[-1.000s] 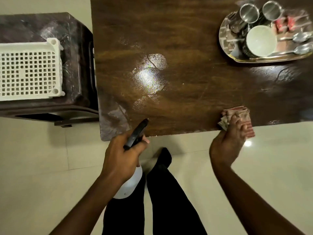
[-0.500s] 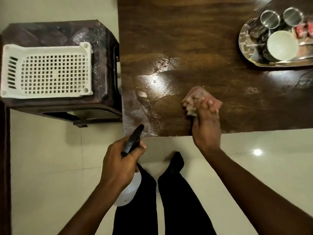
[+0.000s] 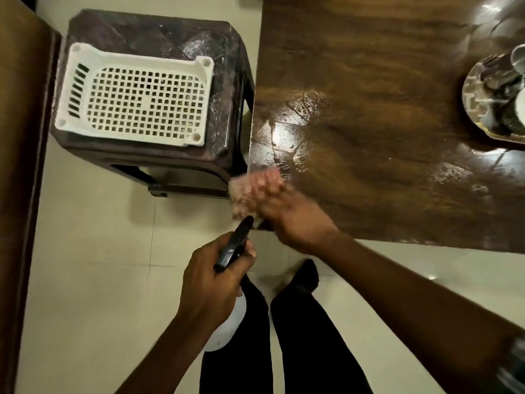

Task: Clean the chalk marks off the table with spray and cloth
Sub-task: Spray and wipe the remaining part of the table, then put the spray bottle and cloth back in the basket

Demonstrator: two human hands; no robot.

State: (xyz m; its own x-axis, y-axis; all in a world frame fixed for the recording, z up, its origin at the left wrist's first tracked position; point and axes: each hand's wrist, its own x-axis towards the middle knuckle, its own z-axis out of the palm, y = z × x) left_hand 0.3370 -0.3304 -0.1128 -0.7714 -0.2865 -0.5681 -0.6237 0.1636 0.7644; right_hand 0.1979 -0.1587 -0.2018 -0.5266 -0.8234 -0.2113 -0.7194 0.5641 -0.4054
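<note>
**Cloth at the near-left corner, spray bottle held off the edge**

We see our right hand (image 3: 295, 223) reaching forward and to the left, its forearm crossing the frame from the lower right. It presses down on a pinkish cloth (image 3: 252, 189), the fingers closed over it; hand and cloth are both blurred, so we cannot make out the exact finger placement. The cloth sits at the near-left corner of the desk (image 3: 383, 95), partly overhanging the left edge.

Our left hand (image 3: 210, 282) is held lower, over the floor just in front of that same corner. It is wrapped tightly around the neck of a spray bottle (image 3: 227, 328), whose black trigger head (image 3: 234, 243) points up and forward, its tip almost touching the cloth. The white body of the bottle hangs below the hand, in front of our dark trouser legs (image 3: 298, 336).

The desk top is dark wood grain, wet and glossy near the cloth, with bright reflections and streaks spreading to the right. Faint pale line marks (image 3: 284, 120) show within the shiny patch beyond the cloth. At the right edge a metal tray (image 3: 477, 103) with vessels is cut off by the frame.

Left of the desk stands a dark plastic stool (image 3: 170, 155), carrying a white perforated basket (image 3: 136, 95) turned upside down. The floor (image 3: 93, 251) is pale tile, and a brown wooden panel (image 3: 20, 137) runs down the left side.
</note>
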